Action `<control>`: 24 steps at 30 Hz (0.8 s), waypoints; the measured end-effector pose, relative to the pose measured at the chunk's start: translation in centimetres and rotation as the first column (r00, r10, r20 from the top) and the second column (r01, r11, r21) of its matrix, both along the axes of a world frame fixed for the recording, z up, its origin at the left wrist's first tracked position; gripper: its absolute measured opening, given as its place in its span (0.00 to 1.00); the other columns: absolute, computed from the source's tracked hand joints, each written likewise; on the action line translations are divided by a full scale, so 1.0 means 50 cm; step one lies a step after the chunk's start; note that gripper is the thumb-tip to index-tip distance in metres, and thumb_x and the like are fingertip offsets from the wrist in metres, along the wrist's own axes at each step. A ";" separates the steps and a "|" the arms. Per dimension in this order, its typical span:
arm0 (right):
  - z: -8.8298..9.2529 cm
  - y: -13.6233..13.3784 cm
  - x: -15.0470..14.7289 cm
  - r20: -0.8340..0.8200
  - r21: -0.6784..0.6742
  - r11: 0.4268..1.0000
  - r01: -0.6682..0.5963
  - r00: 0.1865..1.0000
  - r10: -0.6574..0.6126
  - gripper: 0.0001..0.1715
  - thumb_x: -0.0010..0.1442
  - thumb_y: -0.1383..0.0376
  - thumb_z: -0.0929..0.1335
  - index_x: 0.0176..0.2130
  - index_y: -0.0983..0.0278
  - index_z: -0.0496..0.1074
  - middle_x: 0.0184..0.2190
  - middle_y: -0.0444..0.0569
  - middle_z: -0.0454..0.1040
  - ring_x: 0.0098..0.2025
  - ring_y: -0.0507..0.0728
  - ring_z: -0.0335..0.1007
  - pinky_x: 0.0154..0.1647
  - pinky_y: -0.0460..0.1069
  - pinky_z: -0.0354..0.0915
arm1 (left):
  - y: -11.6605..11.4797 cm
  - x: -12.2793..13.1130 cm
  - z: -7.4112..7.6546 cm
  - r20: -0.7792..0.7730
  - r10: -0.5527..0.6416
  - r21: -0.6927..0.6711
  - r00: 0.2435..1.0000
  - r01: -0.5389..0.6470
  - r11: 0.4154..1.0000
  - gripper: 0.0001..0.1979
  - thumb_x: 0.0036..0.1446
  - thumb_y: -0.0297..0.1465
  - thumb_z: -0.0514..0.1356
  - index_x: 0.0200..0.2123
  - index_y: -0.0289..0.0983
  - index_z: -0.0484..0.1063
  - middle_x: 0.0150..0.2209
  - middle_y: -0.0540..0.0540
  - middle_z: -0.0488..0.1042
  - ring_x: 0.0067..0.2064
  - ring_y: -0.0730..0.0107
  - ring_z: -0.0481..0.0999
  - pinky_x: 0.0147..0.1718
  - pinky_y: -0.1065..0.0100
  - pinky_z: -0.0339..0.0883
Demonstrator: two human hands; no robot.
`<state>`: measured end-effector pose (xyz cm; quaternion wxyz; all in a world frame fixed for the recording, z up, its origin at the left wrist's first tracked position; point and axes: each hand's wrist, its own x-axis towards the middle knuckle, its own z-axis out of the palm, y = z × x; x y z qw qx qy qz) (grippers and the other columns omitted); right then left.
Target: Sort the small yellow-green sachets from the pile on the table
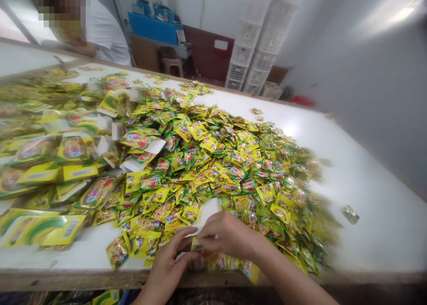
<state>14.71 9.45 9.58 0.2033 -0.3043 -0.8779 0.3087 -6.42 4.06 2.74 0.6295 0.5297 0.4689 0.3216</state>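
My left hand (171,258) curls around the side of a small carton near the table's front edge. The carton's white flap (209,210) stands up beyond my fingers, and most of the carton is hidden by my hands. My right hand (228,236) is closed at the carton's near end, fingertips pinched together; whatever is between them is hidden. All around both hands lies a large heap of small yellow and green foil sachets (213,171). A few sachets (248,269) lie just under my right wrist at the table edge.
Yellow printed cartons (75,149), several with white flaps raised, are piled at left. Flat cartons (43,227) lie near the front left. One sachet (350,214) sits apart on the white table (376,185). Another person (106,33) is across the table; stacked white crates (248,51) stand behind.
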 end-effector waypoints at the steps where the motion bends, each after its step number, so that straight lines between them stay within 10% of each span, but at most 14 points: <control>1: 0.002 0.003 0.002 -0.008 -0.016 1.000 -0.008 1.000 0.008 0.12 0.60 0.73 0.67 0.25 0.63 0.69 0.22 0.40 0.67 0.25 0.49 0.61 0.28 0.44 0.55 | 0.000 0.001 0.001 0.000 0.001 0.002 1.000 -0.001 1.000 0.19 0.59 0.34 0.62 0.54 0.46 0.67 0.51 0.48 0.78 0.53 0.60 0.77 0.50 0.65 0.70; 24: -0.019 -0.032 -0.014 -0.018 0.091 0.985 0.147 0.989 -0.146 0.07 0.62 0.70 0.67 0.31 0.63 0.73 0.29 0.46 0.75 0.35 0.53 0.70 0.38 0.46 0.61 | -0.005 -0.009 -0.024 -0.146 0.046 0.171 0.988 -0.021 0.985 0.19 0.61 0.36 0.59 0.55 0.47 0.71 0.50 0.47 0.79 0.51 0.61 0.78 0.49 0.68 0.72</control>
